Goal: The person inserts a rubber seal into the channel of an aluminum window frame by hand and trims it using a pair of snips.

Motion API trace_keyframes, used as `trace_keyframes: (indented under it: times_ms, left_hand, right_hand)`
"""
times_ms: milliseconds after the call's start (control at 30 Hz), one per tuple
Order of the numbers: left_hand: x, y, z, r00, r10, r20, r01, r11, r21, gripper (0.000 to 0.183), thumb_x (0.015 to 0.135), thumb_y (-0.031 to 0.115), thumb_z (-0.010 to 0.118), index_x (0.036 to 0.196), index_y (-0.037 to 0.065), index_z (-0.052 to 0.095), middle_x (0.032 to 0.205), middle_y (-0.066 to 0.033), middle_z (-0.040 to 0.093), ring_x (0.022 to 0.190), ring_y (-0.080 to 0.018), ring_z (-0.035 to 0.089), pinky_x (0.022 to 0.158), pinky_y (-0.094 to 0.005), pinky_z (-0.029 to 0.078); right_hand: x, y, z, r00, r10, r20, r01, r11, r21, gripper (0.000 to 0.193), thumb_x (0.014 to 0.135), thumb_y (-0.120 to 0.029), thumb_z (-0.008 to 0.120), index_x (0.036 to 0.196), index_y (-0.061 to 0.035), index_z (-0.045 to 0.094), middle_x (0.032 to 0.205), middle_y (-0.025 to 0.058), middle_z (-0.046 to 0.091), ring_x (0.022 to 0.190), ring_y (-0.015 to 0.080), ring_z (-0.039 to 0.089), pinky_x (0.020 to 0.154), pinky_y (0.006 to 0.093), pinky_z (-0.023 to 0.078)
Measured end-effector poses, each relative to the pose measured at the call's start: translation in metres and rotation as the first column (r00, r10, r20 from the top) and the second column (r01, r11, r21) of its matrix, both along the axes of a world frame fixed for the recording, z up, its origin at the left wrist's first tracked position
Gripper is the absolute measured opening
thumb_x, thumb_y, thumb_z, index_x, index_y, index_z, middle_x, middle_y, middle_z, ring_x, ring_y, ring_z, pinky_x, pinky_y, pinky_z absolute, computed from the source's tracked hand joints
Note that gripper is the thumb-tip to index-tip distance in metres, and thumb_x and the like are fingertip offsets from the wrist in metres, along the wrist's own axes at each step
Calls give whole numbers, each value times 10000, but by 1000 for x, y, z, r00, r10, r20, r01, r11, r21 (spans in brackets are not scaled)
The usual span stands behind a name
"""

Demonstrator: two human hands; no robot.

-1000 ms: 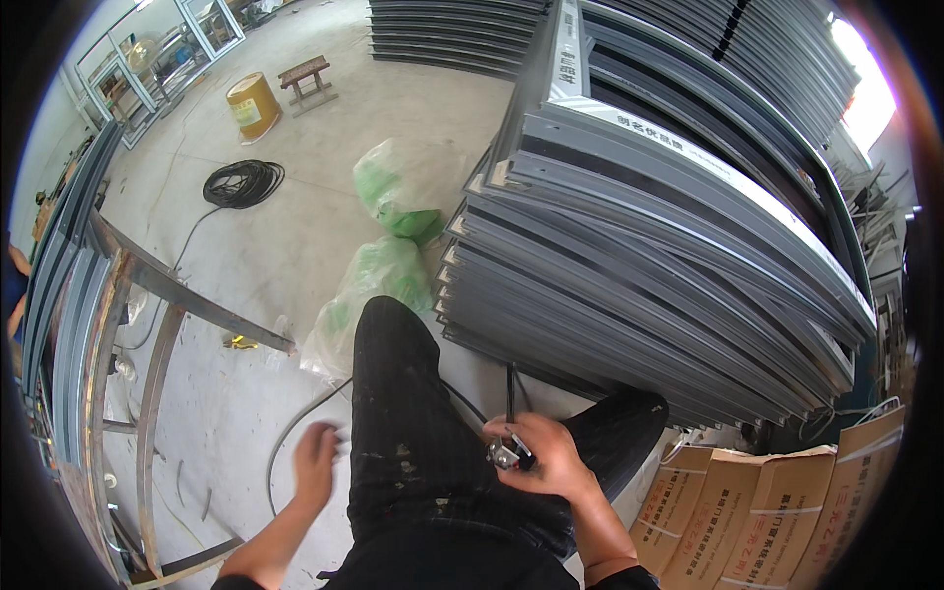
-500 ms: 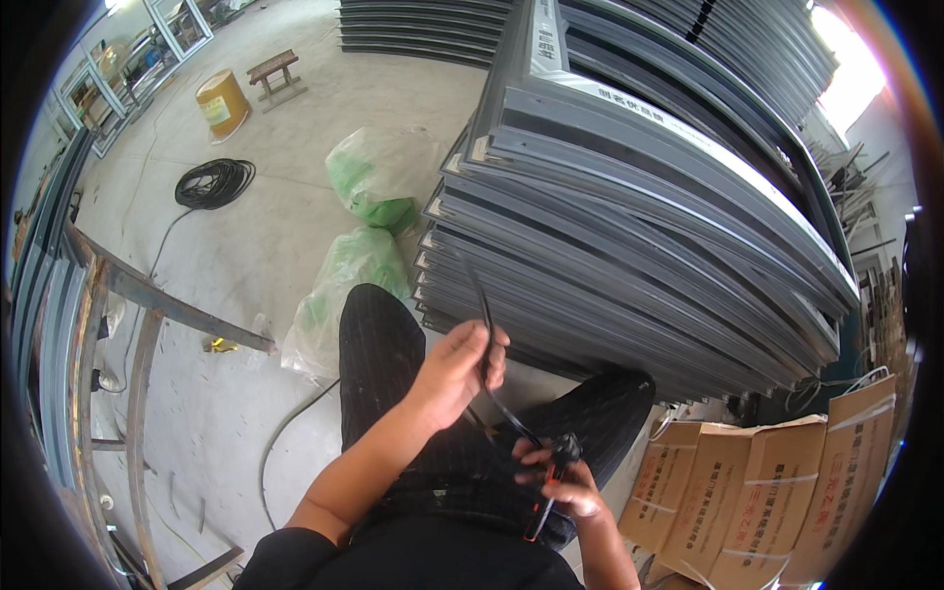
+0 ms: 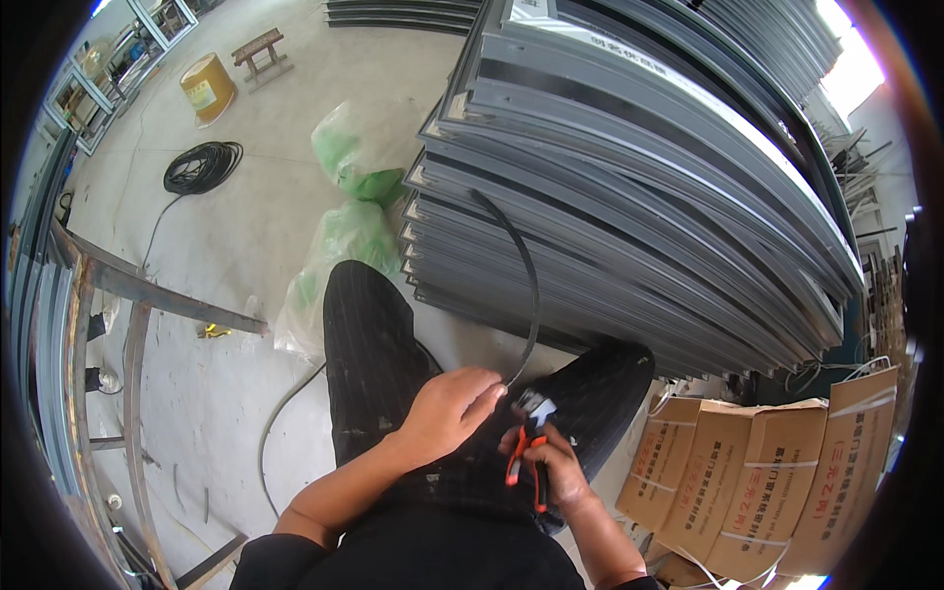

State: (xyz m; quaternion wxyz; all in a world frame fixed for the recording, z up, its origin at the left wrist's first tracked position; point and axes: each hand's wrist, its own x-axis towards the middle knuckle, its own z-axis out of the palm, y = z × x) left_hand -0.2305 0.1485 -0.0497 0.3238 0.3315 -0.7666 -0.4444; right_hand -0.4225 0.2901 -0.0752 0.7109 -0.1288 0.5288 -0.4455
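Note:
My left hand (image 3: 452, 408) is closed in front of my lap, its thumb and fingers pinching the lower end of a black cable (image 3: 534, 285). From that pinch the cable bows upward and its free end stands before the stacked frames. My right hand (image 3: 556, 462), just to the right, is closed around pliers (image 3: 532, 438) with red and black handles. Their metal head points up and to the left, near the pinched cable end but apart from it. Motion blurs the head, so whether the jaws are open is unclear.
Stacked dark grey metal frames (image 3: 610, 197) rise close ahead. Cardboard boxes (image 3: 767, 472) stand at right. On the floor lie plastic bags (image 3: 349, 246), a black cable coil (image 3: 204, 168) and yellow-handled pliers (image 3: 213, 332). A rusty metal frame (image 3: 177, 300) stands left, with a tub (image 3: 207, 88) and stool (image 3: 259, 54) beyond.
My left hand has moved down toward the pliers and now pinches the cable's lower end. The cable has swung right, and its lower part is away from my right hand. The pliers have turned, showing both handles.

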Motion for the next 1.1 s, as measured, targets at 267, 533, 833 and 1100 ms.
trace_keyframes:
  times_ms: [267, 533, 833, 1100]
  left_hand:
    - [6, 1, 5, 995, 53, 80, -46, 995, -84, 94, 966, 114, 662, 1003, 28, 657, 778, -123, 588, 680, -334, 593, 600, -424, 451]
    - [11, 2, 9, 979, 145, 144, -118, 977, -178, 136, 929, 102, 682, 1058, 61, 696, 772, -102, 598, 682, -314, 614, 589, -418, 477]
    - [11, 2, 10, 963, 158, 220, -99, 961, -259, 151, 887, 102, 707, 1033, 68, 692, 765, -87, 593, 695, -300, 625, 594, -419, 487]
    - [14, -2, 3, 942, 105, 319, 9, 941, -338, 138, 850, 106, 721, 971, 67, 668, 766, -83, 605, 693, -295, 634, 597, -414, 505]
  right_hand:
    - [-2, -51, 40, 600, 101, -793, -513, 810, -285, 264, 952, -191, 738, 990, 43, 622, 905, 157, 614, 801, 232, 602, 725, 364, 473]
    - [-5, -64, 47, 364, 32, -931, -684, 687, -244, 291, 902, -181, 766, 999, 61, 637, 914, 205, 615, 856, 371, 613, 788, 423, 508]
    - [-4, -65, 46, 278, 9, -961, -711, 675, -199, 493, 929, -229, 733, 1294, 77, 607, 864, 179, 637, 776, 353, 644, 711, 435, 523]
    - [0, -66, 40, 137, -4, -991, -725, 681, -103, 380, 919, -216, 734, 1192, 31, 640, 849, 175, 668, 770, 366, 671, 711, 445, 544]
